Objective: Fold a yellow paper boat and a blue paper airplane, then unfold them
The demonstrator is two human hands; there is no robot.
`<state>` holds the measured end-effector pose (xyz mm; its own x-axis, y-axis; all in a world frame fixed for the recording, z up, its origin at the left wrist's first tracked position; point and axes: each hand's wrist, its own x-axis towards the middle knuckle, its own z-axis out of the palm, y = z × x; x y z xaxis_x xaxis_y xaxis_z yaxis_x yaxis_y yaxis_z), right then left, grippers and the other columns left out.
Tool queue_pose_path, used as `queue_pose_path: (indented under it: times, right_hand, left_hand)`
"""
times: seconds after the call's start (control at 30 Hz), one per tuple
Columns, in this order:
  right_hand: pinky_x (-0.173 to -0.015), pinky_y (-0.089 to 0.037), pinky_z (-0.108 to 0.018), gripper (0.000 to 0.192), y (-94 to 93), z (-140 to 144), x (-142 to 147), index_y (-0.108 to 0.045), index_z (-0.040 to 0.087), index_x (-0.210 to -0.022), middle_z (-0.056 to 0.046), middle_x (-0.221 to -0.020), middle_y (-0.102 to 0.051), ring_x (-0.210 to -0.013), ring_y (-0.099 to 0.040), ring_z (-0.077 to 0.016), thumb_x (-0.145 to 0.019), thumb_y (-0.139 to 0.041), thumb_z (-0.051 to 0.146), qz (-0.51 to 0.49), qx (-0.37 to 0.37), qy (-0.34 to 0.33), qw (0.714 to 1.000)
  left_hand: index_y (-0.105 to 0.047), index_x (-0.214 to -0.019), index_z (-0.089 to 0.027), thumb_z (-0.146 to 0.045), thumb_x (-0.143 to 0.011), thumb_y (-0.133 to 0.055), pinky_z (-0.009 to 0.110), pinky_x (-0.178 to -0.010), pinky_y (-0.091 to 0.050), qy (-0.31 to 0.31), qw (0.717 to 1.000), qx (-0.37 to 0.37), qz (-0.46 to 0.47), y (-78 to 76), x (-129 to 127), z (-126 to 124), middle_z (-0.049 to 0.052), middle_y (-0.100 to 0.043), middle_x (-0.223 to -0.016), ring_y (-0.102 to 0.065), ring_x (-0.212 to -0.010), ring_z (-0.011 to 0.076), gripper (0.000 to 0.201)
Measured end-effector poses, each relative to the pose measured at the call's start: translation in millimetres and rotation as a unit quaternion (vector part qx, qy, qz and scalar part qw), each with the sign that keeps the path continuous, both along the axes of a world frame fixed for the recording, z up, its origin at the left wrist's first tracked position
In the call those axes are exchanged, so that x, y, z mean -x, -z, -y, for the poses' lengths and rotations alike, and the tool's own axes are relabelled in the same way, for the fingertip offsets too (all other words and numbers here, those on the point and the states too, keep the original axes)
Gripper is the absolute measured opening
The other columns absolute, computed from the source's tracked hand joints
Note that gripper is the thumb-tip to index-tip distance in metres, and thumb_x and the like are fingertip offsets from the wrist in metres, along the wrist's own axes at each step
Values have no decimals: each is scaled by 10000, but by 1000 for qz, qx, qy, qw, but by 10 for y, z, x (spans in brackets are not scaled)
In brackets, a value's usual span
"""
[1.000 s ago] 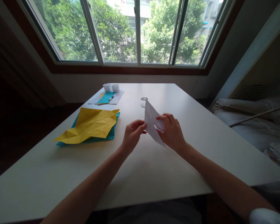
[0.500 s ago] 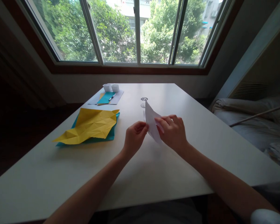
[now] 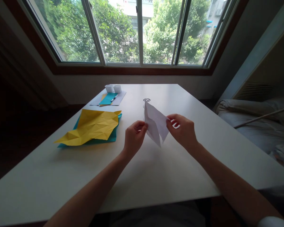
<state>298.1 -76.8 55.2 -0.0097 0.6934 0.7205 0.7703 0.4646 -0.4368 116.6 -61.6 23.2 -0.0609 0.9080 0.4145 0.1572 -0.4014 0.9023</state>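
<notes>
A folded sheet of white paper (image 3: 155,122) is held above the table between my two hands, with a peak at its top and two flaps parting at the bottom. My left hand (image 3: 135,134) pinches its left edge between thumb and fingers. At the upper right corner, my right hand (image 3: 182,128) closes thumb and fingertips on the paper. Behind the peak, a small round dark-lined mark or object (image 3: 146,99) shows on the table; its kind is unclear.
Creased yellow paper (image 3: 92,127) lies over teal paper (image 3: 112,136) on the white table (image 3: 85,176) at left. Farther back are two small white containers (image 3: 117,89), a teal sheet (image 3: 108,98) and a pen (image 3: 114,97). A covered seat (image 3: 241,116) stands at right.
My right hand has moved right and now grips the paper's right corner. The folded paper has opened out, its flaps spread apart. My left hand has shifted slightly left, still pinching.
</notes>
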Motion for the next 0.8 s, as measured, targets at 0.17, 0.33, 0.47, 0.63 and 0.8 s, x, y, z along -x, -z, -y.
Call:
queue_pose_path:
  times: [0.17,0.33,0.47,0.63,0.8]
  right_hand:
    - [-532,-487,-231,102,-12,-10,-26,-643,197,-794,-1,-702,-669,-551,-607,-122,-756,-553,228,-26,9,-20,999]
    - [-559,-473,-232,115,2,51,63,-645,190,-801,-15,-735,-688,-619,-623,-132,-775,-534,186,77,-76,-21,994]
    - [-566,-460,-229,134,22,100,152,-646,197,-817,-15,-712,-688,-623,-622,-133,-797,-514,187,141,-97,-33,985]
    - [-595,-454,-243,138,36,130,203,-645,199,-831,-14,-715,-685,-649,-628,-141,-798,-513,174,164,-121,-38,978]
    - [-593,-450,-245,129,13,113,176,-645,204,-814,-14,-703,-685,-638,-625,-139,-804,-516,202,157,-117,-35,980]
  left_hand:
    - [-596,-815,-160,-350,-768,-573,222,-547,-480,-8,1000,3,-30,-15,39,-30,13,-633,-681,-608,-632,142,197]
    - [-455,-916,-190,-329,-756,-592,201,-481,-442,-82,996,-23,-29,-28,9,-32,-11,-549,-799,-557,-569,96,253]
    - [-490,-740,-173,-238,-749,-574,203,-515,-432,-141,980,-80,-114,-57,-43,-12,-5,-472,-813,-485,-569,75,106]
    - [-503,-822,-187,-367,-652,-681,231,-527,-421,-183,963,-79,-183,-96,-101,45,9,-489,-873,-467,-583,93,304]
    - [-493,-861,-200,-295,-634,-669,238,-520,-406,-211,943,-63,-248,-120,-62,34,27,-550,-898,-539,-686,156,302]
